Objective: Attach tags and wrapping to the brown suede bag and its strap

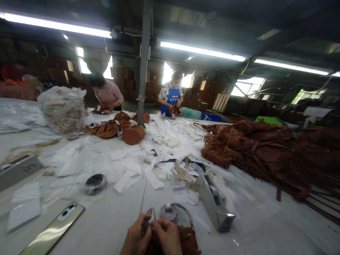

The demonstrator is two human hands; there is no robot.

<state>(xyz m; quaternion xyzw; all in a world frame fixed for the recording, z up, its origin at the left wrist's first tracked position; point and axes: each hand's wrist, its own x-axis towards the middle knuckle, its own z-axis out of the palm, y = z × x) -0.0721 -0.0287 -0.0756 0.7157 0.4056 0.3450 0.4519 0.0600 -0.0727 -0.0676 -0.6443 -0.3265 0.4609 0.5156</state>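
Note:
At the bottom centre my left hand (137,233) is closed on a small wrapped loop of strap at the top of a brown bag (189,239). Close beside it, my right hand (167,235) pinches at the same spot, thumb and finger together; what lies between its fingertips is too small to tell. The bag is partly hidden beneath both hands. A coiled, wrapped strap (169,212) rests just above my right hand. To the right of the bag stands a grey tape dispenser (215,203).
A phone (54,230) and a black roll (95,183) lie to the left. Paper scraps (154,177) cover the middle. Brown bags are heaped at right (252,145) and beyond the scraps (134,134), near a metal post (144,63). Two people handle bags across the table.

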